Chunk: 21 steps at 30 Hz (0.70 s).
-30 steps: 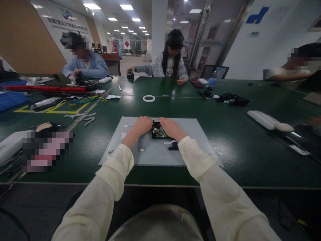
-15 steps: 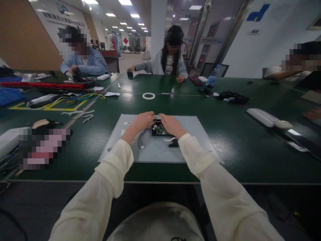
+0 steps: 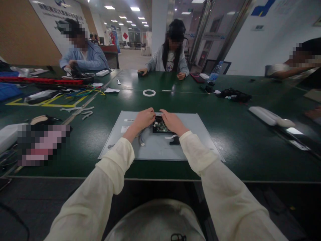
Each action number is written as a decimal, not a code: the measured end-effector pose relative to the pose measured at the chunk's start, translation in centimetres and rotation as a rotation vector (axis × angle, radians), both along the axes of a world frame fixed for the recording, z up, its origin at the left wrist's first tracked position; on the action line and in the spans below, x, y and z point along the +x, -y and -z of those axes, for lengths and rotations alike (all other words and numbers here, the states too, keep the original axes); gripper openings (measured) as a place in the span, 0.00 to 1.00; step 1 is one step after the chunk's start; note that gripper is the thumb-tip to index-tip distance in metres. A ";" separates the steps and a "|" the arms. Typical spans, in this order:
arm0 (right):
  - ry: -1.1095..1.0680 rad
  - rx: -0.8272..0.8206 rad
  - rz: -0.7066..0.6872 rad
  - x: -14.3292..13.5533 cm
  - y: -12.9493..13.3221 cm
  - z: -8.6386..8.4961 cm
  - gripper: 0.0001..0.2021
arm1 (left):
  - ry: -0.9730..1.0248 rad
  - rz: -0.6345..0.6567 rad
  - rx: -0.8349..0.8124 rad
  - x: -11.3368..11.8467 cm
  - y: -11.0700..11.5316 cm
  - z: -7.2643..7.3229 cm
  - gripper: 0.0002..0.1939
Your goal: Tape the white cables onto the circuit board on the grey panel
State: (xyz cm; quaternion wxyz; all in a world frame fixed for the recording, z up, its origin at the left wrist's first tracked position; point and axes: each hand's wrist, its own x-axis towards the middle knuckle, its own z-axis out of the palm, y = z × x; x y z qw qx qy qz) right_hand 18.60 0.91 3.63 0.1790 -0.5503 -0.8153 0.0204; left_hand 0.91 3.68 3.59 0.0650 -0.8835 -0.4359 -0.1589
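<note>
A green circuit board in a black housing [image 3: 159, 126] lies on a flat grey panel [image 3: 160, 153] in front of me. My left hand [image 3: 144, 119] is closed at its far left corner, fingers bent over the edge. On the opposite side, my right hand [image 3: 173, 122] holds the right edge, with the index finger stretched toward the far edge. What the fingertips press on is partly hidden. Grey cables [image 3: 142, 139] lie on the panel below my left hand. A small black piece [image 3: 174, 142] with a white strip lies below my right hand.
Beyond the panel lie a white ring [image 3: 149, 93] and a small wrench [image 3: 118, 82]. White strips [image 3: 87, 114] and a pixelated pink item [image 3: 47, 144] are on the left. Black cables [image 3: 234, 96], a bottle [image 3: 215, 73] and a white device [image 3: 263, 115] stand right. Several people sit around the table.
My right index finger has lifted and straightened a little; the fingertips have drawn slightly apart. The person opposite has shifted a dark block to the right. My view has tilted slightly.
</note>
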 end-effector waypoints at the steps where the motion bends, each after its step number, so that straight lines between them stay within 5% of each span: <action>1: 0.004 -0.004 0.008 0.0 0.0 0.0 0.21 | 0.063 0.003 -0.005 0.0 -0.1 0.2 0.12; 7: -0.002 -0.022 -0.003 0.0 -0.1 -0.1 0.21 | 0.471 -0.051 0.006 0.0 -0.6 1.4 0.07; 13: -0.004 -0.039 -0.009 0.0 0.2 -0.2 0.21 | 0.761 -0.206 0.129 -0.8 -0.9 0.8 0.05; 21: -0.238 0.109 -0.060 -0.1 0.0 -0.3 0.19 | 0.345 -0.051 0.159 -0.4 1.1 -0.1 0.09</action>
